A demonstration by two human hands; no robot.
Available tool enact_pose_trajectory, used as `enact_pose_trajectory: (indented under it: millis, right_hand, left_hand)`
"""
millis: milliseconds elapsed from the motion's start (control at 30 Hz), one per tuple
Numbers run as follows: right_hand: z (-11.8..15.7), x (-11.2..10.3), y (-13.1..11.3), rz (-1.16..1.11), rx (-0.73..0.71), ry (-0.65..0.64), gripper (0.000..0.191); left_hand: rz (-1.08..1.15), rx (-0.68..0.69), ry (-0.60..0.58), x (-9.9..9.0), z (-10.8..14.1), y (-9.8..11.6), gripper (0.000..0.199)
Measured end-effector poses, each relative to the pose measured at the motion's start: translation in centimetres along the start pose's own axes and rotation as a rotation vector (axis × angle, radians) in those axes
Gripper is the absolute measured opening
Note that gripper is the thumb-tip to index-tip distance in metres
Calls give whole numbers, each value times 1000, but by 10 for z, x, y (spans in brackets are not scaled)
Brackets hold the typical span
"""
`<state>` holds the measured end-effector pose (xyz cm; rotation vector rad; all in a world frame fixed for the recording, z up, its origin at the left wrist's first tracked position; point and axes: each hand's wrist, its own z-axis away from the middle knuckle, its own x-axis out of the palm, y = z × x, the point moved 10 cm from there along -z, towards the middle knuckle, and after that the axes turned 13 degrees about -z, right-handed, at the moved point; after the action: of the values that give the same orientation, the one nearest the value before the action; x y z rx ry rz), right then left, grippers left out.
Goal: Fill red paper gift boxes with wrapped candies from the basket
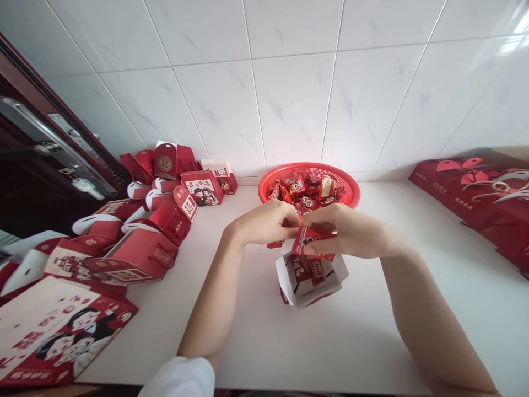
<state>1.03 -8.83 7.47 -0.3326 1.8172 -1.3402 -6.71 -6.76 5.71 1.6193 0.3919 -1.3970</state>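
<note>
"What were the fingers doing?"

"On the right hand, they were pinching a red packet, thumb on its near face, index finger curled along the far edge. On the left hand, they were bent down beside the packet's left end, but their tips were hidden, so I can't tell whether they gripped anything."

"And where was that packet?"

"Up in the air, over the far side of a small open box. The box had its white inside showing, with red sweets lying in it."

"How were the arms set?"

"Both wrists were bent inward, so the hands almost met, backs upward. The left forearm slanted away from the near edge, a white sleeve at its elbow. The right forearm slanted in from the near right."

"What lay farther out?"

"A red basket of wrapped sweets stood just beyond the hands, by the tiled wall. On the left of the white table were many red boxes, with a larger printed package nearest. On the right sat a big red bag with cord handles. A dark door was at the far left."
</note>
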Motion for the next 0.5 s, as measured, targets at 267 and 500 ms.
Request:
enact_pose_trajectory:
  millis: [267,500]
  right_hand:
    - [0,30,17,166,139,-222,36]
    - [-4,29,24,354,180,-229,27]
  left_hand:
    - [-113,65,-3,-2,-5,3,30]
    - [-110,43,24,-1,-8,-4,32]
